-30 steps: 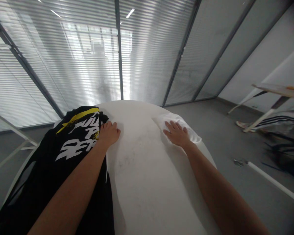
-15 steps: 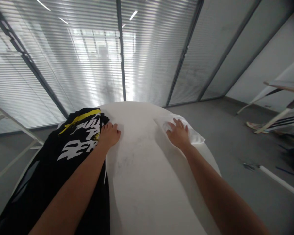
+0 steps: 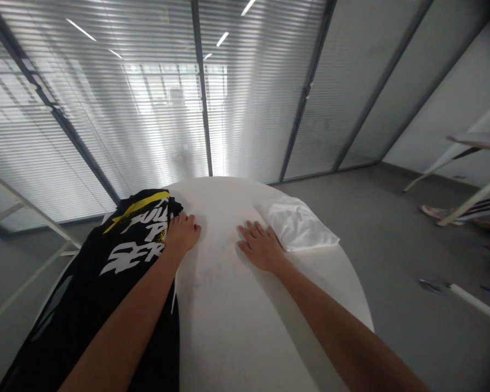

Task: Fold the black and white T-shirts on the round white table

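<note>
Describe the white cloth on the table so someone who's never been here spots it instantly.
Find the rounded white table before the blinds. On its right side, beside the person's spread right hand, lies the white cloth. It's small, wrinkled and plain, unlike the larger black garment with white lettering at left.

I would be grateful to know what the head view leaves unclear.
Head view:
Black fabric garment with white-and-yellow print: bottom edge cuts off its near end; left forearm covers part.
Left hand: its back hides the palm, so any hold is unclear.
White satiny cloth: its top layer hides the underside.
Straight white pole: right edge cuts it off; grey object by its tip is blurred.
</note>
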The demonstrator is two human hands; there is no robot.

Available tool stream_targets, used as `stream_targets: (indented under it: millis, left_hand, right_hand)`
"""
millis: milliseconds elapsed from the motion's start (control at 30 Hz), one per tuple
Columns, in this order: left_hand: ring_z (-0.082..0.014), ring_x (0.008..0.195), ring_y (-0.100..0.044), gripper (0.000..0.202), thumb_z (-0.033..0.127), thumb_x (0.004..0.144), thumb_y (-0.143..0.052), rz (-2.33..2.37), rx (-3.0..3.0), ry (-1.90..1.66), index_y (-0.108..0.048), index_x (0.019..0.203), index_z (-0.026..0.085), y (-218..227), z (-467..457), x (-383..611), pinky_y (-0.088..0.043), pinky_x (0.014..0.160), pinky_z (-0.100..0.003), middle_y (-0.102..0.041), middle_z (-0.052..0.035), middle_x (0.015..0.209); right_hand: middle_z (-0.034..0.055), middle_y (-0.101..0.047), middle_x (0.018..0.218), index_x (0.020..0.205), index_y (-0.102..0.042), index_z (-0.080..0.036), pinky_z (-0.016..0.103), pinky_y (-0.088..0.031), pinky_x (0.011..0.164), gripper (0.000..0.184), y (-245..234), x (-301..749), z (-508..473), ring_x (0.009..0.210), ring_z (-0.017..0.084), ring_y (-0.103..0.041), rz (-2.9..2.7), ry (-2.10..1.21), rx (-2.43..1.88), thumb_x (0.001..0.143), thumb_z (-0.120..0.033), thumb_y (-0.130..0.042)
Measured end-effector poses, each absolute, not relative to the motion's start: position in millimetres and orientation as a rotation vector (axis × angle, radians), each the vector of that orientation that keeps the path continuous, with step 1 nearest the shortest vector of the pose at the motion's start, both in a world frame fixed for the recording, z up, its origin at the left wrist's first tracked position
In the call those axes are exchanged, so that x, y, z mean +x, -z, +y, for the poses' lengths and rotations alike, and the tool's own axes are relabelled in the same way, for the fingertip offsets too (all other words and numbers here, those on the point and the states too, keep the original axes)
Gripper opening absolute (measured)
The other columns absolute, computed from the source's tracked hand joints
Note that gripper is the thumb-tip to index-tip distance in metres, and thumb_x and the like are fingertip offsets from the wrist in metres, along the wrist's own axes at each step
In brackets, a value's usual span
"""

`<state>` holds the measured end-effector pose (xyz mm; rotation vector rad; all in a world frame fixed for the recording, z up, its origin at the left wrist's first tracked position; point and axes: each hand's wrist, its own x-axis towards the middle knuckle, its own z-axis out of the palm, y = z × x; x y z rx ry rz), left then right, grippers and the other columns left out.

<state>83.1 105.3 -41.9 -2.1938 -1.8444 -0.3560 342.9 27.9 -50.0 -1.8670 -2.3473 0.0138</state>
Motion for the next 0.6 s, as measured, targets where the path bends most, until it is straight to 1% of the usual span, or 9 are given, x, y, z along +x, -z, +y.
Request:
stream_targets:
  millis: [200, 333, 400, 467, 500, 533, 567, 600]
  left_hand:
    - [-0.0264, 0.104, -0.057, 0.034, 0.024, 0.086, -0.042, -1.872, -2.214, 0.435, -0.065, 0.11, 0.016, 39.5, 97.0, 83.7, -0.038, 0.096, -0.04, -0.062, -0.0136, 0.107]
    - [-0.0271, 0.111, -0.053, 0.029, 0.024, 0.083, -0.048, -1.886, -2.242, 0.51, -0.067, 0.104, 0.02, 26.3, 74.7, 79.5, -0.034, 0.103, -0.043, -0.063, -0.0111, 0.11]
    - [-0.0282, 0.117, -0.05, 0.033, 0.029, 0.082, -0.051, -1.998, -2.13, 0.592, -0.064, 0.112, 0.022, 8.5, 64.7, 62.5, -0.032, 0.105, -0.045, -0.061, -0.0111, 0.118]
    - [-0.0299, 0.121, -0.048, 0.049, 0.04, 0.083, -0.051, -2.282, -1.818, 0.698, -0.053, 0.128, 0.021, -15.1, 59.6, 30.1, -0.035, 0.102, -0.046, -0.056, -0.0129, 0.127]
    - [-0.0344, 0.12, -0.048, 0.058, 0.045, 0.085, -0.046, -2.396, -1.665, 0.716, -0.046, 0.135, 0.015, -27.0, 58.9, 9.2, -0.038, 0.097, -0.051, -0.053, -0.0183, 0.13]
    - [-0.0385, 0.117, -0.05, 0.062, 0.046, 0.089, -0.037, -2.479, -1.56, 0.719, -0.041, 0.137, 0.008, -37.3, 59.0, -13.5, -0.041, 0.091, -0.055, -0.052, -0.0247, 0.129]
    - [-0.0399, 0.111, -0.054, 0.063, 0.045, 0.091, -0.033, -2.556, -1.5, 0.704, -0.042, 0.134, 0.001, -45.1, 59.4, -36.3, -0.043, 0.085, -0.056, -0.054, -0.029, 0.123]
    - [-0.0383, 0.104, -0.058, 0.061, 0.046, 0.09, -0.034, -2.63, -1.513, 0.666, -0.048, 0.128, 0.0, -49.5, 59.6, -57.4, -0.046, 0.08, -0.052, -0.059, -0.0284, 0.115]
  right_hand:
    - [0.0047, -0.022, 0.159, 0.15, -0.031, -0.031, 0.052, -0.015, 0.113, 0.06, 44.1, 338.3, 24.6, 0.144, 0.03, -0.02, -2.334, -0.005, -1.891, 0.096, -0.056, -0.025]
    - [0.0052, -0.022, 0.159, 0.15, -0.03, -0.03, 0.053, -0.016, 0.113, 0.06, 41.8, 336.9, 23.5, 0.144, 0.03, -0.02, -2.347, -0.017, -1.913, 0.096, -0.057, -0.025]
    - [0.0052, -0.022, 0.159, 0.15, -0.03, -0.03, 0.053, -0.016, 0.113, 0.061, 42.0, 336.7, 23.3, 0.145, 0.029, -0.019, -2.352, -0.001, -1.918, 0.096, -0.057, -0.024]
    - [0.005, -0.022, 0.159, 0.15, -0.029, -0.03, 0.053, -0.015, 0.113, 0.061, 42.7, 336.4, 22.9, 0.145, 0.029, -0.019, -2.348, 0.015, -1.92, 0.096, -0.057, -0.024]
    - [0.005, -0.022, 0.159, 0.15, -0.03, -0.03, 0.053, -0.015, 0.113, 0.061, 43.0, 336.1, 22.7, 0.145, 0.028, -0.019, -2.343, 0.019, -1.921, 0.096, -0.057, -0.024]
    - [0.0049, -0.023, 0.159, 0.15, -0.03, -0.03, 0.053, -0.015, 0.113, 0.06, 43.3, 335.8, 22.4, 0.145, 0.028, -0.02, -2.336, 0.02, -1.922, 0.096, -0.057, -0.024]
    - [0.0048, -0.024, 0.158, 0.15, -0.03, -0.031, 0.053, -0.015, 0.113, 0.06, 43.3, 335.6, 22.1, 0.144, 0.028, -0.02, -2.331, 0.015, -1.92, 0.096, -0.057, -0.025]
    - [0.0047, -0.024, 0.158, 0.15, -0.031, -0.031, 0.052, -0.016, 0.113, 0.06, 43.1, 335.4, 21.6, 0.144, 0.028, -0.021, -2.326, 0.008, -1.922, 0.096, -0.057, -0.026]
